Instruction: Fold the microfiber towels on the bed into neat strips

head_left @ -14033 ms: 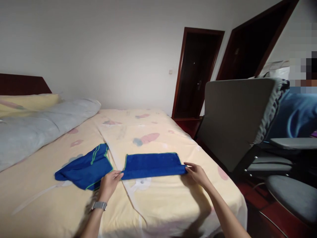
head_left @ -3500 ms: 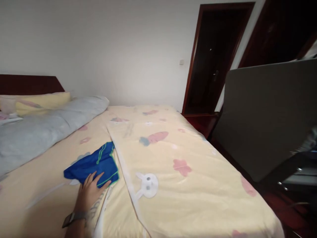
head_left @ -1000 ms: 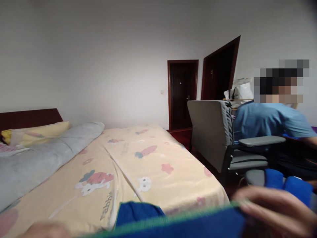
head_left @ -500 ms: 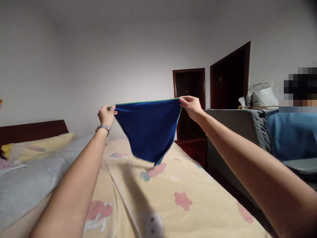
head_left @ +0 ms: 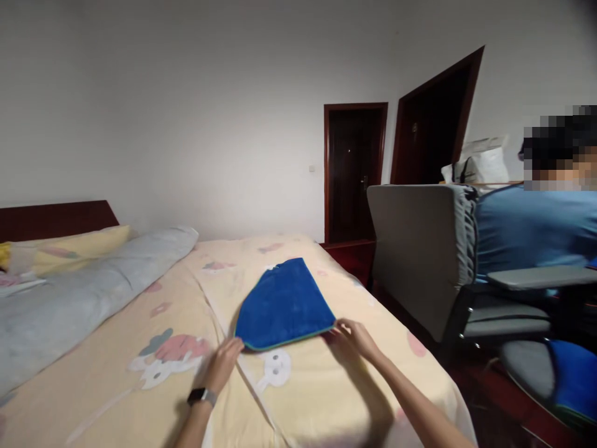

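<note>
A blue cloth (head_left: 285,305) with green edging lies spread on the bed (head_left: 364,361), its far end narrower than its near edge. My left hand (head_left: 227,356), with a watch on the wrist, pinches the near left corner. At the near right corner, my right hand (head_left: 357,336) grips the cloth between thumb and fingers. The near edge between the two hands looks slightly raised off the patterned sheet. Part of the cloth's far left side seems folded or crumpled.
A rolled grey quilt (head_left: 116,274) and a yellow pillow (head_left: 84,246) lie along the left. On the right, a person in a blue shirt (head_left: 536,224) sits in a grey chair (head_left: 415,249). Another blue cloth (head_left: 576,373) hangs over a grey seat at lower right.
Both hands have come down and nearer with the blue cloth. It hung in the air before; now it lies spread on the bed. The view has tilted downward somewhat.
</note>
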A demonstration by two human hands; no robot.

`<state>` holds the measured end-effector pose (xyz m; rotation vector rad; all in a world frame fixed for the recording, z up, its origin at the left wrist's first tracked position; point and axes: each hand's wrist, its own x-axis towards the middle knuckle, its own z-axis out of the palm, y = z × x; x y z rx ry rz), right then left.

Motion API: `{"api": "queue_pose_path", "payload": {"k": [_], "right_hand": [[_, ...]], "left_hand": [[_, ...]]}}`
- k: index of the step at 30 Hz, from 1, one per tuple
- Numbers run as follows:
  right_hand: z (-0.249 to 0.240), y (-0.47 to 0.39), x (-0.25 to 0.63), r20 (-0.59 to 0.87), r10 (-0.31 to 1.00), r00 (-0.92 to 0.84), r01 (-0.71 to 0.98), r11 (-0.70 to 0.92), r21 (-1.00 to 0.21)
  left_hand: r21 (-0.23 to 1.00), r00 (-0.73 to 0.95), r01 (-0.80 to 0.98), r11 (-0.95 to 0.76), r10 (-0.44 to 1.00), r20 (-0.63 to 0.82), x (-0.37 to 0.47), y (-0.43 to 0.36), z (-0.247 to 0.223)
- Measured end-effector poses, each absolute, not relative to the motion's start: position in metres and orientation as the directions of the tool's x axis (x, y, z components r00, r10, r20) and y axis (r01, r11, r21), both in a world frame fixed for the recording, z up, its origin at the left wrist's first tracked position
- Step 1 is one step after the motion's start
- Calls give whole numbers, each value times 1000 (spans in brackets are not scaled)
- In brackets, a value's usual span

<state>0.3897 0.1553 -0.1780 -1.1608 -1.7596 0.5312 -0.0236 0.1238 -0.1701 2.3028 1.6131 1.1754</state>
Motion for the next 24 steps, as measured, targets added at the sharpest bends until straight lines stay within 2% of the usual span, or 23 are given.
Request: {"api": "queue_pose_path", "payload": {"k": [4, 7, 9, 12, 18, 24], "right_hand": [[-220, 102, 396, 391, 886, -250, 651, 452, -609], [-237, 73, 411, 401, 888, -224, 724, 427, -542], [-246, 59, 421, 387, 894, -223, 723, 419, -550], [-254, 44, 429, 349, 898, -269, 702, 431, -568], [-255, 37, 432, 283, 920, -271, 664, 391, -637], [-256, 36, 434, 277, 923, -268, 634, 386, -670]], "left_hand": [[406, 186, 840, -360, 894, 409, -42, 71, -223], [332, 221, 876, -351, 903, 369, -52, 41, -239], [341, 239, 873, -348, 915, 324, -51, 25, -246], [417, 218, 850, -323, 935, 279, -43, 11, -249], [513, 167, 808, -289, 948, 272, -43, 7, -248], [549, 162, 786, -284, 952, 260, -44, 3, -242]]}}
